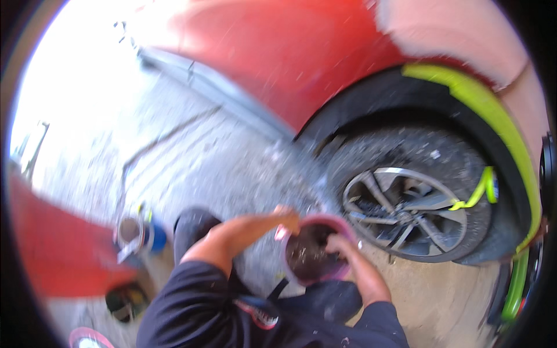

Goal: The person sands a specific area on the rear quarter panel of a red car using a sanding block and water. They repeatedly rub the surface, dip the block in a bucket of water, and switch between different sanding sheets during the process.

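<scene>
A pink bucket (290, 267) holds dark, murky water (310, 264) between my bent knees and the car wheel. My left hand (285, 219) is curled at the bucket's back-left rim; what it holds is blurred. My right hand (337, 246) reaches into the bucket from the right, its fingertips hidden at the dark water. Just right of the bucket is a dusty tire (371, 151) with a spoked rim (406, 211); a neon yellow-green strip (474, 196) lies across the tire.
A red car body (261, 46) with yellow-green arch tape (470, 87) fills the upper right. At left are a red panel (69, 249), a blue container (154, 235), a metal can (127, 232) and a dark container (122, 304). Concrete floor (168, 145) surrounds me.
</scene>
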Demonstrator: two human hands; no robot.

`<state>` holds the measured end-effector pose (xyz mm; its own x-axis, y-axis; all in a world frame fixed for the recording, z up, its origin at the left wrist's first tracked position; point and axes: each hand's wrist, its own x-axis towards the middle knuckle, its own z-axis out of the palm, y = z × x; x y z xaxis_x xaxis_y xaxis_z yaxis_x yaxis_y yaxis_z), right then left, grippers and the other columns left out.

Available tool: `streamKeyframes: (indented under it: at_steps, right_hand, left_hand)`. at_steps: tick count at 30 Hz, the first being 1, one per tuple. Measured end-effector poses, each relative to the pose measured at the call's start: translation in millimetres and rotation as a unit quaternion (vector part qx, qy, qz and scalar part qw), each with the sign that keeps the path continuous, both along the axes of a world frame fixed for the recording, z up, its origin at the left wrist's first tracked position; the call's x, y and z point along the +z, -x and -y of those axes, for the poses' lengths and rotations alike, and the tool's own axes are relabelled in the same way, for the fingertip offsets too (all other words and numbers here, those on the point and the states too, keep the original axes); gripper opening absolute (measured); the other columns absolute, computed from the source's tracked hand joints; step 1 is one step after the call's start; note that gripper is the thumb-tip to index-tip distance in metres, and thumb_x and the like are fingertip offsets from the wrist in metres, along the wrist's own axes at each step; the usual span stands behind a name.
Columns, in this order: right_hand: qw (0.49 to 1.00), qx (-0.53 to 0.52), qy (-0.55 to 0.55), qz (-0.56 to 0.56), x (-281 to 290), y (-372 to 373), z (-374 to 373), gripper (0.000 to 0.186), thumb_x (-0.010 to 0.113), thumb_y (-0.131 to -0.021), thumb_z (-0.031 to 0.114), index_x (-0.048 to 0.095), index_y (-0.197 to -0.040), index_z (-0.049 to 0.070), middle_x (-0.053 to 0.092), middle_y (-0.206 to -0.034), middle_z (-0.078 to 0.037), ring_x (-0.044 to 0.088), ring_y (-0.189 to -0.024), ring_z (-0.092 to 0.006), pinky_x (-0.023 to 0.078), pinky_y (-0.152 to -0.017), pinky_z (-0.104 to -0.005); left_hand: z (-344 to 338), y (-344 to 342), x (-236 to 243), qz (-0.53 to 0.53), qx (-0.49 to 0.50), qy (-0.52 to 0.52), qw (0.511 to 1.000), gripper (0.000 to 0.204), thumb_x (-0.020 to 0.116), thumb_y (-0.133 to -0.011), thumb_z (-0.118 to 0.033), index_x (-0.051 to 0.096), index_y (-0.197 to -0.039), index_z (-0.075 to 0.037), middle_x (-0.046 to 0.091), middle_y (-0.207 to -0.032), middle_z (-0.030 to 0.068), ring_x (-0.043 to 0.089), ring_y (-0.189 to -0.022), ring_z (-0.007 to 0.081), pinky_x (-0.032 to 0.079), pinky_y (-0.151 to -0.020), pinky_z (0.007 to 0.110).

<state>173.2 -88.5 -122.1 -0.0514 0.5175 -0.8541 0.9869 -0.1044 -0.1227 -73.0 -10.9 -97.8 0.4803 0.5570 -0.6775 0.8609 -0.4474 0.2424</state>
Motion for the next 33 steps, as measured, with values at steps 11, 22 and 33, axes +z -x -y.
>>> streamKeyframes:
  at_steps: [11, 22, 33]
  right_hand:
    - [0.636, -0.519, -0.531, -0.212, 217, 58, 56, 0.054, 0.079, -0.088, 0.026, 0.064, -0.136, 0.005, 0.073, -0.119, -0.014, 0.068, -0.107, -0.0217, 0.053, -0.093, -0.0364]
    - [0.292, -0.086, -0.914, 0.267, 618, 107, -48, 0.049, 0.072, -0.093, 0.020, 0.058, -0.137, 0.002, 0.065, -0.125, -0.023, 0.060, -0.116, -0.0430, 0.049, -0.099, -0.0499]
    - [0.238, -0.217, -0.904, 0.281, 624, 48, -116, 0.041, 0.075, -0.089, 0.028, 0.075, -0.121, 0.004, 0.067, -0.125, -0.027, 0.062, -0.121, -0.0429, 0.049, -0.105, -0.0480]
  left_hand:
    - [-81, 119, 15, 0.023, -0.086, 0.035, 0.995, 0.055, 0.065, -0.078, -0.061, 0.082, -0.097, -0.012, 0.079, -0.096, 0.0134, 0.075, -0.101, 0.0294, 0.057, -0.090, 0.043]
    - [-118, 162, 25, 0.360, -0.024, -0.225, 0.905, 0.043, 0.073, -0.084, -0.050, 0.074, -0.102, -0.010, 0.072, -0.111, 0.0160, 0.068, -0.106, 0.0386, 0.055, -0.090, 0.049]
    - [-112, 150, -32, 0.530, -0.155, -0.368, 0.748, 0.030, 0.062, -0.088, -0.019, 0.069, -0.110, 0.000, 0.067, -0.110, 0.0173, 0.062, -0.101, 0.0374, 0.049, -0.085, 0.054]
